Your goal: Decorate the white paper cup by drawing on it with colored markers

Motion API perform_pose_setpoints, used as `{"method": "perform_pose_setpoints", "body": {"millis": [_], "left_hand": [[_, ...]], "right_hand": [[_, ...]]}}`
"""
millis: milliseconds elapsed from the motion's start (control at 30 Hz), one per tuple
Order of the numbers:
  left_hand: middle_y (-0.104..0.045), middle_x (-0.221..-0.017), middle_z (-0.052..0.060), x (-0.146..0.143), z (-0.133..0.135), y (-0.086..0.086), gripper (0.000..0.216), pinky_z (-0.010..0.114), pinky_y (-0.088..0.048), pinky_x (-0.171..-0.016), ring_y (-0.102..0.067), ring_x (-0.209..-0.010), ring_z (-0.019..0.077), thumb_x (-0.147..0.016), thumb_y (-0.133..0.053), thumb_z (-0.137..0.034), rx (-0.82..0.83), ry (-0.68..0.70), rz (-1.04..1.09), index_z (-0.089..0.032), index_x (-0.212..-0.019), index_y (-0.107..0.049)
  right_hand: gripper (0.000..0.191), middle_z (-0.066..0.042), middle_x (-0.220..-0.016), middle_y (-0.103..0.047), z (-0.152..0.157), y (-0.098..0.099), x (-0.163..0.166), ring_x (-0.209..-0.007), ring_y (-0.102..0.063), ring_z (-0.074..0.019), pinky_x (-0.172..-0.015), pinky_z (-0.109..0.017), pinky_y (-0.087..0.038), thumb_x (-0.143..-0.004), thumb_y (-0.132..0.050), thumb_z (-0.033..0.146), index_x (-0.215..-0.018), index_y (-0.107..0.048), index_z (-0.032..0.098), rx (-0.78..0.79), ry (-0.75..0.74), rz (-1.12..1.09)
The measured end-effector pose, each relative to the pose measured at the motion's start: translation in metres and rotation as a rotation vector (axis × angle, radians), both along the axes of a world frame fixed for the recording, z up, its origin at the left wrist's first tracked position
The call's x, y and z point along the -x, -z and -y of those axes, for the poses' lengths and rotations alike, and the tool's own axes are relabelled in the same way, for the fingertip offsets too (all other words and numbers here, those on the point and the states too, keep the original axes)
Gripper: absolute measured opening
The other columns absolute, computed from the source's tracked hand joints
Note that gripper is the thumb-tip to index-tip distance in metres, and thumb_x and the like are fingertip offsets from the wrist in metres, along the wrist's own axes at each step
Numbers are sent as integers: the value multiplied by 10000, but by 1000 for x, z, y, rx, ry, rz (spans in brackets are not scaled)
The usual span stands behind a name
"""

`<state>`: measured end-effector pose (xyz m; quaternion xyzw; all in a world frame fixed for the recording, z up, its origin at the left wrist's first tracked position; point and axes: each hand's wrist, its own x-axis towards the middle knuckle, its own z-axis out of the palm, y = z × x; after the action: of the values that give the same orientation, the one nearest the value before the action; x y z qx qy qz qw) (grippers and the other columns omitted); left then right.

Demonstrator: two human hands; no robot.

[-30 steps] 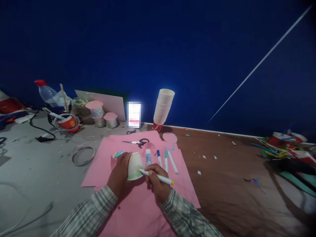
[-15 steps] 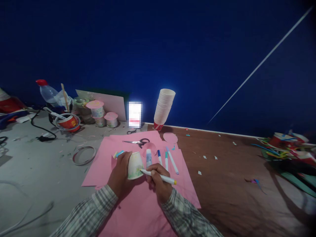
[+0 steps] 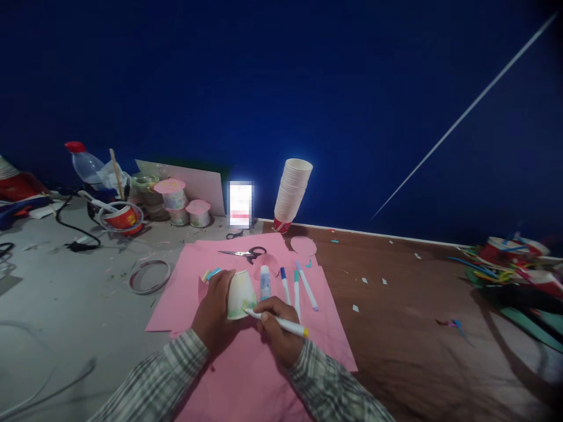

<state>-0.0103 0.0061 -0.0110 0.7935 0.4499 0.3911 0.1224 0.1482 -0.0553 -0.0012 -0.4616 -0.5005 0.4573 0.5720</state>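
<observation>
My left hand is closed around the side of a white paper cup, which is upside down with its wide rim lowest. Green and yellow marks run along the cup near that rim. In my right hand is a white marker with a yellow end, its tip at the cup's lower front. Beyond the hands, on pink paper, lie a glue tube, a blue-capped marker, a teal-capped marker and a pale purple marker. Black-handled scissors rest farther back.
A tall stack of paper cups leans by the blue wall. At left are a tape roll, decorated cups with pink tops, a red cup and a plastic bottle. Paper scraps dot the brown surface; colourful strips lie far right.
My right hand and the marker have shifted slightly left and down, moving the tip along the cup toward its rim. My left hand and the cup stay nearly in place.
</observation>
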Motion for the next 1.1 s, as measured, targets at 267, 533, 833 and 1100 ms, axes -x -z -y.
{"method": "perform_pose_setpoints", "body": {"millis": [267, 533, 833, 1100], "left_hand": [[-438, -1130, 149, -1, 1, -1, 981, 576, -444, -826, -459, -1036, 376, -428, -772, -377, 8, -10, 6, -192, -1254, -276], [-443, -1126, 144, -1, 1, -1, 969, 569, -447, -832, -460, -1039, 372, -429, -772, -386, 18, -18, 9, -195, -1248, -289], [-437, -1121, 147, -1, 1, -1, 973, 564, -438, -854, -454, -1042, 362, -433, -773, -395, 10, -11, 4, -182, -1247, -285], [-452, -1107, 145, -2, 0, -2, 975, 564, -456, -825, -468, -1023, 369, -414, -779, -399, -10, -18, 5, -187, -1237, -302]], "right_hand": [[173, 48, -423, -531, 0, -1, 0, -340, -472, -144, -367, -216, -394, -753, -536, 232, -782, -703, 194, -22, 18, 96], [164, 59, -387, -511, -1, 4, -1, -314, -435, -139, -383, -236, -408, -732, -533, 227, -732, -695, 207, 19, 33, 73], [158, 51, -412, -532, -1, 6, 0, -326, -441, -138, -379, -232, -397, -744, -549, 250, -746, -697, 193, 18, 34, 39], [148, 68, -391, -491, -2, 2, -1, -327, -422, -133, -409, -244, -422, -730, -547, 230, -711, -691, 201, 20, 30, 63]]}}
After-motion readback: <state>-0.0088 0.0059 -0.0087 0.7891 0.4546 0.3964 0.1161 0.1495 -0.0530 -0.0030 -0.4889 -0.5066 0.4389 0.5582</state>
